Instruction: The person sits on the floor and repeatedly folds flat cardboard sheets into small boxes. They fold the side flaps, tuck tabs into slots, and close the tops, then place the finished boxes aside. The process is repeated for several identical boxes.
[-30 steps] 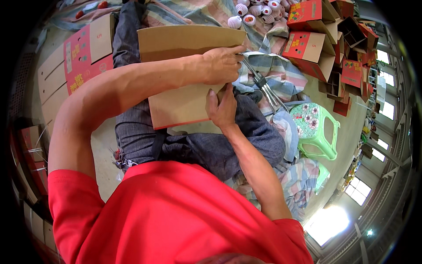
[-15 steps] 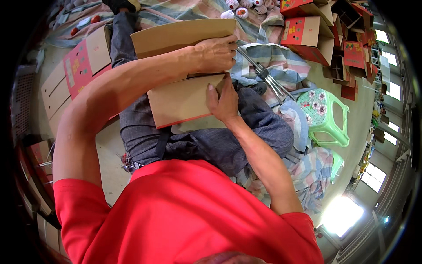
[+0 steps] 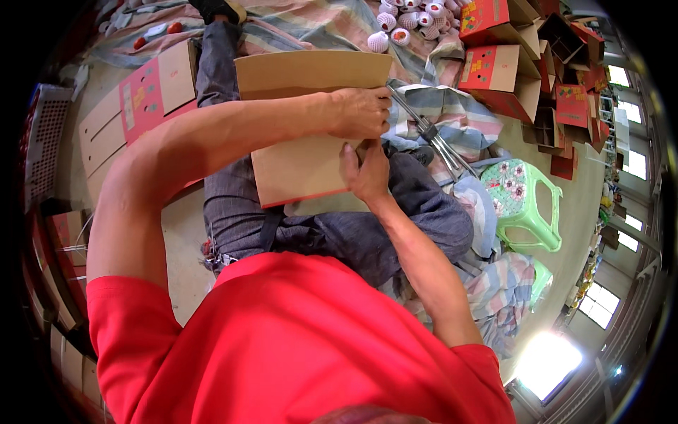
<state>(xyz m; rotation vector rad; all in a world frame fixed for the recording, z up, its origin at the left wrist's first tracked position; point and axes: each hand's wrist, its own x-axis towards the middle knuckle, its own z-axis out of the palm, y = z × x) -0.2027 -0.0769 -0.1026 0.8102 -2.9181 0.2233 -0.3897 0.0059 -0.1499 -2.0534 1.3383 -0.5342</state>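
Note:
A brown cardboard box with a red lower edge sits between my legs. Its far panel rises beyond my left forearm, which crosses over the middle of the box. My left hand is closed at the box's right edge, fingers curled down on the cardboard. Just nearer to me, my right hand grips the same edge, its thumb on the near panel and its other fingers mostly hidden. The join between the two panels is covered by my left arm and hand.
Flattened red-and-brown cartons lie at left, beside a perforated crate. Open boxes pile up at far right. Net-wrapped fruit rests on striped cloth; metal rods and a green stool stand rightward.
The box's far panel has come down toward me, and the dark gap between the panels no longer shows. My left hand has moved nearer and slightly right, close to my right hand.

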